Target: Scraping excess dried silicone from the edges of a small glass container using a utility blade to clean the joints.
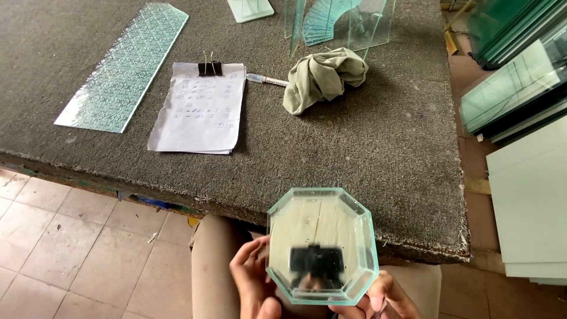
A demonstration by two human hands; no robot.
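Observation:
An octagonal piece of bevelled glass, mirror-like (322,242), is held close below me, over my lap and the near edge of the carpeted table (378,147). My left hand (251,283) grips its left and lower edge with fingers curled around the rim. Under the lower right corner, my right hand (387,298) holds it up. A dark shape is reflected in the glass. The lower parts of both hands are cut off by the frame's bottom.
On the table lie a long patterned glass strip (127,65), clipped papers (201,106), a marker pen (266,79), a crumpled grey-green cloth (322,77) and clear glass pieces (342,20) at the back. Glass sheets (514,77) lean at the right. Tiled floor (71,242) lies at the left.

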